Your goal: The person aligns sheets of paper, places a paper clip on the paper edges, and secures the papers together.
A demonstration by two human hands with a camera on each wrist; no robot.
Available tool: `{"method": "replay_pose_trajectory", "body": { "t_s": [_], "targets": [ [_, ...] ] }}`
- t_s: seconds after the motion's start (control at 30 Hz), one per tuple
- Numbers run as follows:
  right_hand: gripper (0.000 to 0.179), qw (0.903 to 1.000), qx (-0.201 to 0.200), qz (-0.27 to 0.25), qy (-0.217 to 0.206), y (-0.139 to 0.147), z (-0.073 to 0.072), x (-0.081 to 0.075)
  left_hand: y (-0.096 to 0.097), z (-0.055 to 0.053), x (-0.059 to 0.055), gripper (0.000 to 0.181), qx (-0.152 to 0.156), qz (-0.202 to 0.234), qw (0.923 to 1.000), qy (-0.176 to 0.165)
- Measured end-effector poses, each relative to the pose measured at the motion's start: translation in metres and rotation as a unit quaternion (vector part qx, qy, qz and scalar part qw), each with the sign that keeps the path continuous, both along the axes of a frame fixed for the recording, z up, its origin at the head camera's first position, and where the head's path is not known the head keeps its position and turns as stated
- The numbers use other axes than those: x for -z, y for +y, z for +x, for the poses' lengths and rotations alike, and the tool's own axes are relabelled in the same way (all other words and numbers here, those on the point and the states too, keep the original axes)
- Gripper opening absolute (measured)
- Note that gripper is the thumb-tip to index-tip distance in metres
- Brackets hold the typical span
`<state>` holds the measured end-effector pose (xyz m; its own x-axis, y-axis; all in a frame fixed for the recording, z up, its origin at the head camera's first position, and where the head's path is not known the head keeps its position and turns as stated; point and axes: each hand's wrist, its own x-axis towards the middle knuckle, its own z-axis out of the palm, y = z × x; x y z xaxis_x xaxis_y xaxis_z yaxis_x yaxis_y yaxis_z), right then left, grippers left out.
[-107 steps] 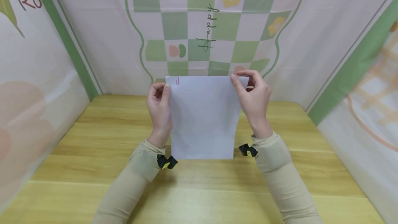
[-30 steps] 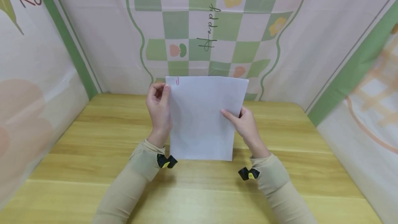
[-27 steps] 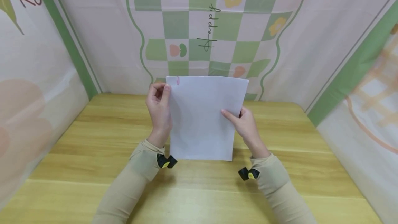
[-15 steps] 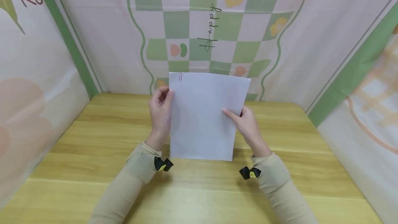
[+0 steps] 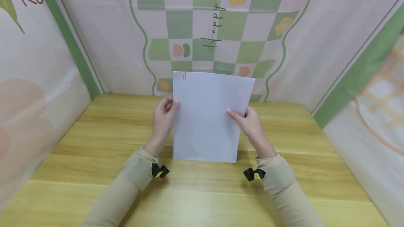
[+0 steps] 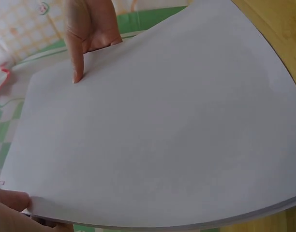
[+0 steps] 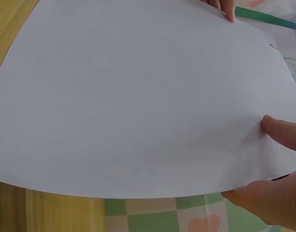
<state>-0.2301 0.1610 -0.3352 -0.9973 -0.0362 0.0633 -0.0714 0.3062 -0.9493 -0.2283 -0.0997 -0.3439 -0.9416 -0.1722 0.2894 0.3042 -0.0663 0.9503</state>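
Observation:
A stack of white paper sheets [image 5: 205, 125] stands nearly upright over the table in the head view, its bottom edge close over the tabletop. A pink paper clip [image 5: 184, 76] sits on its top edge near the left corner. My left hand [image 5: 162, 122] pinches the left edge, thumb on the near face and fingers curled behind. Halfway up the opposite edge, my right hand [image 5: 252, 127] grips the stack, its thumb [image 7: 281, 130] lying flat on the front. Layered sheet edges [image 6: 225, 223] show along the near side in the left wrist view.
A wooden table [image 5: 202, 199] lies under the hands. Behind it hangs a printed cloth backdrop [image 5: 230, 27] with green checks and flowers, and similar cloth walls rise at both sides. Black wrist cameras [image 5: 160, 171] are strapped to both sleeves.
My right hand has moved from the top right corner down to the middle of the right edge. More recently, my left hand has slid down the left edge, and the clipped corner has risen slightly.

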Motion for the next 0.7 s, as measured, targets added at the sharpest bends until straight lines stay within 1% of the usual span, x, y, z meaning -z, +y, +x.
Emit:
{"method": "replay_pose_trajectory", "body": {
  "t_s": [0.23, 0.43, 0.6, 0.7],
  "targets": [
    [0.060, 1.0000, -0.004, 0.002, 0.003, 0.000, 0.000, 0.000, -0.002, -0.002, 0.004, 0.017, 0.009, -0.028, 0.9993, -0.024],
    [0.059, 0.9999, -0.008, 0.001, 0.006, 0.000, 0.000, -0.001, -0.002, -0.001, 0.009, 0.022, 0.025, -0.041, 0.9985, -0.026],
    [0.060, 0.9999, -0.009, 0.002, 0.005, 0.000, 0.000, -0.001, -0.002, 0.001, 0.013, 0.026, 0.030, -0.052, 0.9976, -0.034],
    [0.060, 0.9999, -0.009, 0.002, 0.005, 0.000, -0.001, -0.001, -0.001, 0.001, 0.014, 0.025, 0.030, -0.059, 0.9972, -0.035]
  ]
}}
